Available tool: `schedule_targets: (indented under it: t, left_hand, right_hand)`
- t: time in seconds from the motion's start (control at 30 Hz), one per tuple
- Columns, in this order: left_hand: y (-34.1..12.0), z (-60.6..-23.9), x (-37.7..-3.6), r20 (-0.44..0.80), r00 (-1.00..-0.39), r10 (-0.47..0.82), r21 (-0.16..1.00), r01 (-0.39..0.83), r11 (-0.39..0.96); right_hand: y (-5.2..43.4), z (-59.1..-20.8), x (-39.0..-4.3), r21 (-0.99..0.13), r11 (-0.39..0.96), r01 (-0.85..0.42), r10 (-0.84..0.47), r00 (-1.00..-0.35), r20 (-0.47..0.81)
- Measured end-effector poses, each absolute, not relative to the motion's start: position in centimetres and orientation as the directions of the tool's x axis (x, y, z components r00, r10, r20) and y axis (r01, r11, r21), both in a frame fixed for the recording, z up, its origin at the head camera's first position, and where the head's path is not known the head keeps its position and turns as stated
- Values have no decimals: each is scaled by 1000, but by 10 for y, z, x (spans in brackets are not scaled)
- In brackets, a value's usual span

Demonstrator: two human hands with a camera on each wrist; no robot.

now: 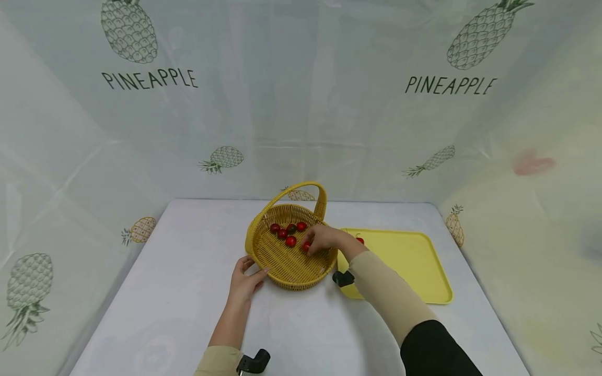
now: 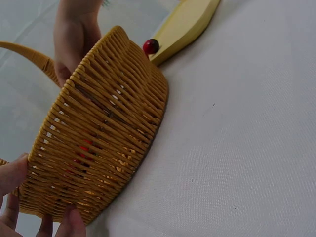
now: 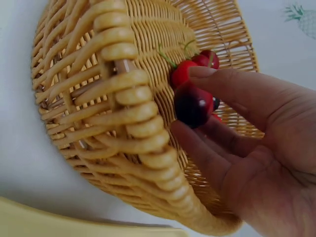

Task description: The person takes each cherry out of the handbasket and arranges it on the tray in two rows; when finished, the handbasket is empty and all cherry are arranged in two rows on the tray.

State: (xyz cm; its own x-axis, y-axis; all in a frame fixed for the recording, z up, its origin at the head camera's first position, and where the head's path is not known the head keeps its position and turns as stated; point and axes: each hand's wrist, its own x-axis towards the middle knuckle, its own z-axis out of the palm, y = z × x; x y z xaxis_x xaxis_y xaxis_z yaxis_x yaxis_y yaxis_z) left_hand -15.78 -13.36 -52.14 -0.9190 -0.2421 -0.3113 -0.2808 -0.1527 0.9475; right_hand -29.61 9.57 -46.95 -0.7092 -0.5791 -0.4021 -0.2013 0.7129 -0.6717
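Observation:
A yellow wicker basket (image 1: pixel 287 266) with a tall arched handle (image 1: pixel 308 184) stands on the white table. My left hand (image 1: pixel 245 282) holds its near left side, thumb over the rim and fingertips against the woven wall in the left wrist view. Reaching over the basket's right side, my right hand (image 1: pixel 322 237) pinches a dark red cherry (image 3: pixel 192 105) between thumb and fingers, inside the rim. Several other red and dark cherries (image 1: pixel 290 241) lie on the basket floor. In the right wrist view, green stems show on the cherries behind the pinched one.
To the right of the basket lies a yellow tray (image 1: pixel 414 261), partly covered by my right forearm. A cherry (image 1: pixel 360 240) sits at its left end. Behind the table hangs a pale curtain (image 1: pixel 291 104) printed with pineapples.

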Motion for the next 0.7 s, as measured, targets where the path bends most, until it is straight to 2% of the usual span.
schedule_targets:
  t: [0.7]
  left_hand:
    - [-132,-520,-156,-310,-919,-243,948,-280,-151]
  right_hand:
    - [129,-448,-289,-736,649,-196,-530,-809,-253]
